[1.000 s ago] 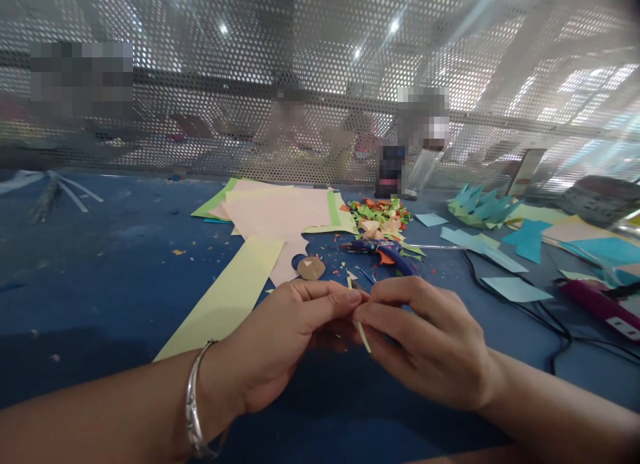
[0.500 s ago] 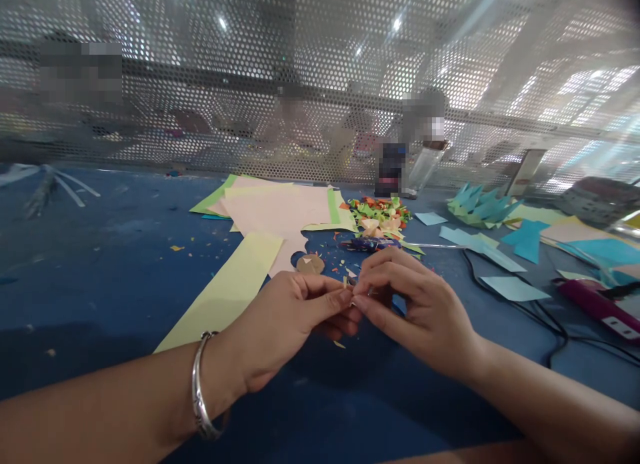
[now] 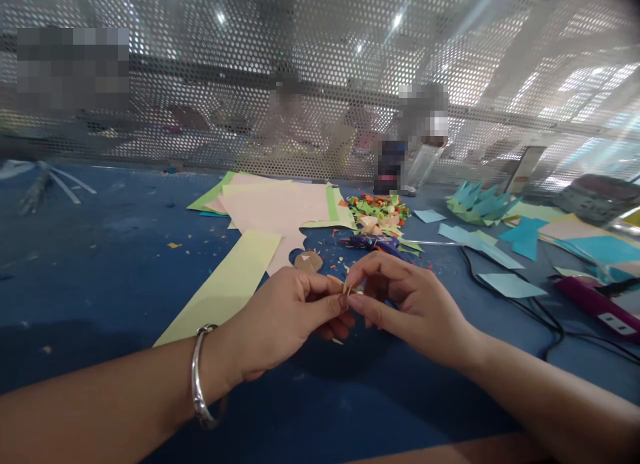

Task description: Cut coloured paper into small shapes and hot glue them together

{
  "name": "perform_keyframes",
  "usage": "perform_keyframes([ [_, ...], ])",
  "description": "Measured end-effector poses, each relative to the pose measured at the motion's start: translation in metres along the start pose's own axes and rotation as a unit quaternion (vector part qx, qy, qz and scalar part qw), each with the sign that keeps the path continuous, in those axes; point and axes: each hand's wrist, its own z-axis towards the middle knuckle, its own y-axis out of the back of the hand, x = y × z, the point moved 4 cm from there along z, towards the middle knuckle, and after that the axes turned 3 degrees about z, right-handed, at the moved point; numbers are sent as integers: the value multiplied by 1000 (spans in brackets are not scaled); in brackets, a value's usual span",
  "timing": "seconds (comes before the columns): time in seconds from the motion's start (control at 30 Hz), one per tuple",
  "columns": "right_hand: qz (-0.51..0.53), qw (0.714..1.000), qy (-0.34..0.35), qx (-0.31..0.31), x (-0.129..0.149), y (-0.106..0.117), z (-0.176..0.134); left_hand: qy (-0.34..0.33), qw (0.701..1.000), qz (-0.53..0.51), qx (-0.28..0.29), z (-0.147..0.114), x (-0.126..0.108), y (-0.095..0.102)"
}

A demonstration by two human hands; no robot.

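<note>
My left hand (image 3: pixel 295 311), with a silver bangle at its wrist, pinches a small pale paper piece (image 3: pixel 345 288) between thumb and forefinger. The tips of my right hand (image 3: pixel 405 304) close on the same piece from the other side, thumb and forefinger meeting the left fingertips. Most of the piece is hidden by the fingers. Just beyond the hands lie a round brown cardboard disc (image 3: pixel 309 261) and a dark blue tool (image 3: pixel 375 244) that looks like scissors or pliers. Tiny paper scraps are scattered around them.
Pink and green paper sheets (image 3: pixel 275 204) and a pale yellow strip (image 3: pixel 220 287) lie left of centre. Behind the hands is a heap of cut paper bits (image 3: pixel 383 211). To the right are a blue paper flower (image 3: pixel 480 203), black cables (image 3: pixel 530 304) and a purple power strip (image 3: pixel 595 301).
My right fingers have shifted slightly left and changed their pinch, showing more of the pale paper between the fingertips. My left hand stays nearly in place.
</note>
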Motion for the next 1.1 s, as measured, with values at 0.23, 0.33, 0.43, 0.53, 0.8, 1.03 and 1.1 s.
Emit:
perform_keyframes([
  [0.23, 16, 1000, -21, -6, -1, 1, 0, -16, 1000, 16, 7, 0, 2, 1],
  [0.33, 17, 1000, -21, -3, -1, 1, 0, -25, 999, 23, 14, 0, 2, 1],
  [0.43, 12, 1000, -12, -4, 1, 1, 0, -33, 999, 30, 21, 2, 3, 0],
  [0.53, -5, 1000, -6, -6, 4, 1, 1, -33, 999, 37, 21, 2, 5, 0],
  [0.8, -1, 999, -42, -28, 7, 6, 0, -21, 999, 41, 10, 2, 3, 0],
  [1.03, -27, 997, -25, -64, 4, 9, 0, 30, 998, -57, -24, 0, 1, 3],
  [1.1, -80, 993, 28, -77, 5, 11, -2, 38, 995, -85, -32, 1, 1, 5],
])
